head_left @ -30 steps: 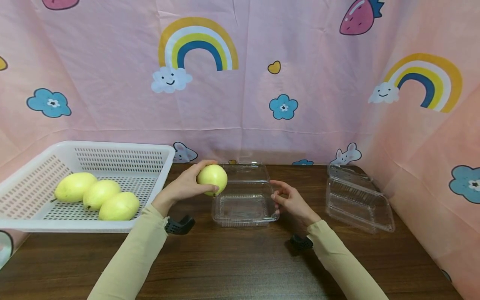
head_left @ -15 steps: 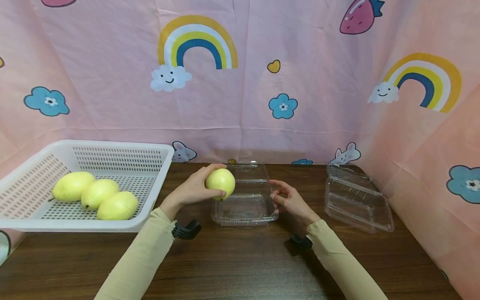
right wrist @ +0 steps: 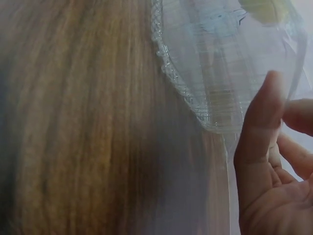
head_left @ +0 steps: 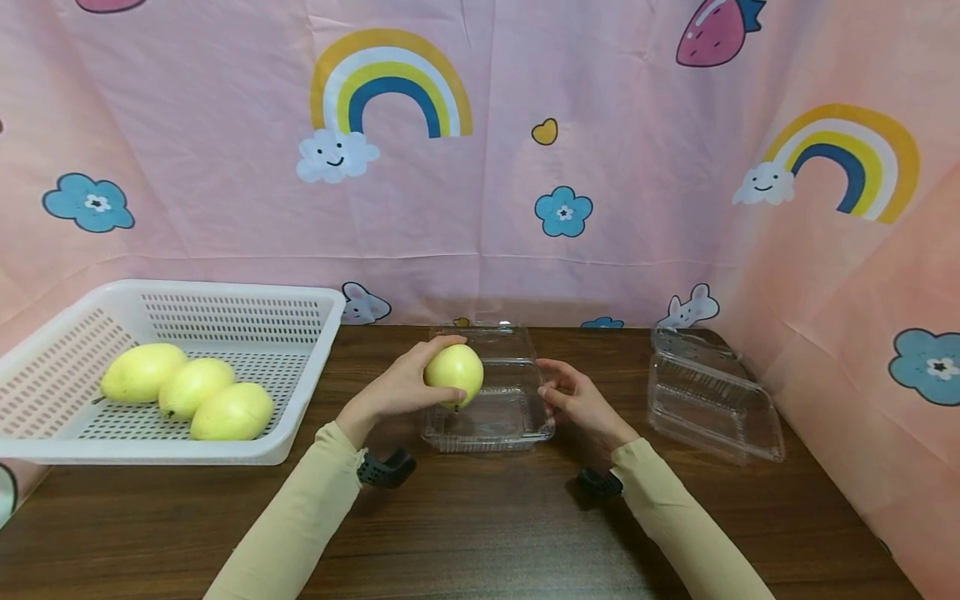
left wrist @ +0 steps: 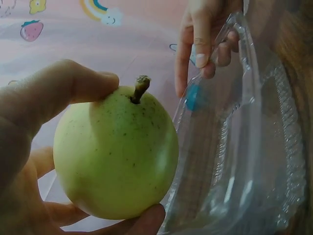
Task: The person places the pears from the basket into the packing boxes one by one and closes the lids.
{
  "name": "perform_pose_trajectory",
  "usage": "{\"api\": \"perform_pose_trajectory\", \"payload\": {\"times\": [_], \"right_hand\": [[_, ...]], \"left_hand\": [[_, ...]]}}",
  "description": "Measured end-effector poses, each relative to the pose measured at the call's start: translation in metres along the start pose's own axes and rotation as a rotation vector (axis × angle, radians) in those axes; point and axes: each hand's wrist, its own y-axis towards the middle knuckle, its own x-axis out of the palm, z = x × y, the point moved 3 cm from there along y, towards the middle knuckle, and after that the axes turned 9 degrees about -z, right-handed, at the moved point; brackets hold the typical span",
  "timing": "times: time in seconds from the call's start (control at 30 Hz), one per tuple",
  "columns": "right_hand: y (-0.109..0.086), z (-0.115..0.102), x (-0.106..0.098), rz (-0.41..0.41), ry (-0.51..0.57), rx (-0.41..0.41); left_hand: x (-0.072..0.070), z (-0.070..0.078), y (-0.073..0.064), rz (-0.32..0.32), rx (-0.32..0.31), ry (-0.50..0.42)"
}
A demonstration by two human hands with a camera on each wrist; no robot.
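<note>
My left hand grips a yellow-green pear, thumb on one side and fingers on the other. It holds the pear over the left part of an open clear plastic clamshell box. In the left wrist view the pear has its short brown stem upward, beside the thumb tip. With thumb and fingers, my right hand pinches the box's right rim. The right wrist view shows the right thumb against the clear wall, the pear a pale blur behind the plastic.
On the left stands a white perforated basket with three pears in it. A second open clamshell box stands on the right of the dark wooden table. A pink printed cloth hangs behind and along the sides.
My left hand has carried the pear rightward and slightly down, from the box's left edge to over its left part. The right hand keeps its hold on the rim.
</note>
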Motion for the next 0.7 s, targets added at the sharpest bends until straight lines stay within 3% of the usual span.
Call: {"api": "perform_pose_trajectory", "payload": {"times": [0.7], "right_hand": [[0.000,0.001,-0.001,-0.024,0.009,-0.002]], "left_hand": [[0.030,0.009,0.011,-0.003,-0.001,-0.012]]}}
